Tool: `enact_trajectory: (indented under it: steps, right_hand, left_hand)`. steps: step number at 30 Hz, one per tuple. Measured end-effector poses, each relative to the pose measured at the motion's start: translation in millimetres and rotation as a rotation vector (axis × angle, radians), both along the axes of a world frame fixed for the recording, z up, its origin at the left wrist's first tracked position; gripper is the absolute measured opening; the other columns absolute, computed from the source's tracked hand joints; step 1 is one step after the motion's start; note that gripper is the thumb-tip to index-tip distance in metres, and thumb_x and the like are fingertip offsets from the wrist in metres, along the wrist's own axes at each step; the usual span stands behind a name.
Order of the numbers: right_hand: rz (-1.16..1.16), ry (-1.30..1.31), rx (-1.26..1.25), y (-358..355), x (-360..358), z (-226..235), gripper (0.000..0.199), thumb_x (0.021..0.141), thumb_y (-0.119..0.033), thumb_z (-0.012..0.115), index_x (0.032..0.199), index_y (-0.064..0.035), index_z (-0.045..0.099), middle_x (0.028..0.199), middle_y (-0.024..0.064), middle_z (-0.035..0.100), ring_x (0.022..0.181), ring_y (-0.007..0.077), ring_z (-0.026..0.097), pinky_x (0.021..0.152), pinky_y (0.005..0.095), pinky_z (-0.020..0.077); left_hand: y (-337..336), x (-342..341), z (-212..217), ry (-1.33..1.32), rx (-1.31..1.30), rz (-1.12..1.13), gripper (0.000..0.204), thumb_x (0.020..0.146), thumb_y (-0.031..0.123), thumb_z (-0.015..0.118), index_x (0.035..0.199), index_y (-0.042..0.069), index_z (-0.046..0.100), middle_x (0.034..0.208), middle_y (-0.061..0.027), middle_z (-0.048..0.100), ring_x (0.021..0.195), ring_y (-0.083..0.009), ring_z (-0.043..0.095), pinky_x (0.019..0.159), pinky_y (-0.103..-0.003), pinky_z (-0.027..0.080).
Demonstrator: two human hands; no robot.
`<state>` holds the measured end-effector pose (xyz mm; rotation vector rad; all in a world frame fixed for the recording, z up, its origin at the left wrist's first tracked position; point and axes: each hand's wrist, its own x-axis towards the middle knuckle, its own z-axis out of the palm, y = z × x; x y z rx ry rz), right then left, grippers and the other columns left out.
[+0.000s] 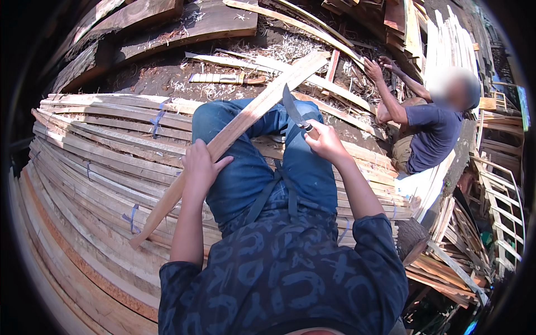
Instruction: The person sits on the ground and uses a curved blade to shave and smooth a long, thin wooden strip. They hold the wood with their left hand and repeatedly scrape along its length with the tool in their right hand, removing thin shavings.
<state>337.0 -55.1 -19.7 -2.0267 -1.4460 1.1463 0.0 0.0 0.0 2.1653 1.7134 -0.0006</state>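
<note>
A long pale wooden slat (261, 104) lies slantwise over my lap, its far end up past my knees and its near end down to the left. My left hand (201, 167) grips the slat near its lower part, thumb stretched across the wood. In my right hand (328, 141) is a knife (292, 109), fingers closed round its handle. The curved dark blade points up and away, close to the slat's right edge, with a small gap between them.
Bundled wooden strips (117, 145) tied with blue cord lie beneath me and to the left. A sheathed blade (223, 79) rests on the shaving-strewn ground ahead. Thick planks (190, 28) stand at the back left. A co-worker (430, 128) sits at the right, handling a long strip (301, 25).
</note>
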Motion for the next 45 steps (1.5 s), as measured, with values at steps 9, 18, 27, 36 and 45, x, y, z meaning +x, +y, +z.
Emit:
enact_trajectory:
  steps: [9,18,27,36,45]
  right_hand:
    - [-0.031,-0.019,0.068,-3,5,4,0.032,0.08,-0.014,0.065,0.111,-0.0057,0.063,0.083,0.0201,0.067,0.078,0.0337,0.068,0.071,0.0389,0.0523]
    - [-0.014,-0.01,0.177,2,21,2,0.034,0.08,-0.012,0.064,0.114,-0.0104,0.063,0.078,0.0204,0.066,0.076,0.0365,0.067,0.07,0.0403,0.0527]
    - [-0.063,0.059,0.188,-7,8,-7,0.038,0.083,-0.022,0.067,0.116,-0.0047,0.06,0.083,0.0186,0.068,0.08,0.0325,0.068,0.071,0.0377,0.0517]
    - [-0.306,0.12,0.161,-21,-68,-11,0.021,0.089,-0.019,0.066,0.102,-0.0044,0.059,0.068,0.0105,0.06,0.06,0.026,0.062,0.057,0.0357,0.0465]
    - [-0.09,-0.012,0.388,-4,-93,-31,0.021,0.092,-0.024,0.063,0.099,-0.0056,0.055,0.069,0.0114,0.062,0.063,0.0316,0.064,0.056,0.0414,0.0482]
  left_hand:
    - [-1,5,11,0.026,-0.032,-0.004,0.068,0.067,0.052,0.081,0.094,0.0,0.046,0.088,-0.021,0.059,0.09,-0.0408,0.055,0.081,-0.05,0.039]
    - [1,11,17,0.115,-0.064,0.006,0.068,0.068,0.053,0.08,0.099,0.002,0.048,0.089,-0.0194,0.06,0.094,-0.0382,0.055,0.087,-0.049,0.035]
    - [0,-5,21,0.1,-0.015,-0.041,0.069,0.07,0.056,0.076,0.103,0.001,0.05,0.095,-0.0173,0.062,0.101,-0.0367,0.053,0.096,-0.052,0.029]
    - [1,-30,10,0.112,0.046,-0.211,0.057,0.082,0.057,0.064,0.091,0.002,0.053,0.082,-0.0193,0.062,0.088,-0.0367,0.058,0.094,-0.049,0.032]
    - [12,-22,3,0.131,0.084,-0.2,0.054,0.081,0.055,0.064,0.084,0.002,0.054,0.078,-0.0174,0.06,0.084,-0.0346,0.056,0.087,-0.047,0.034]
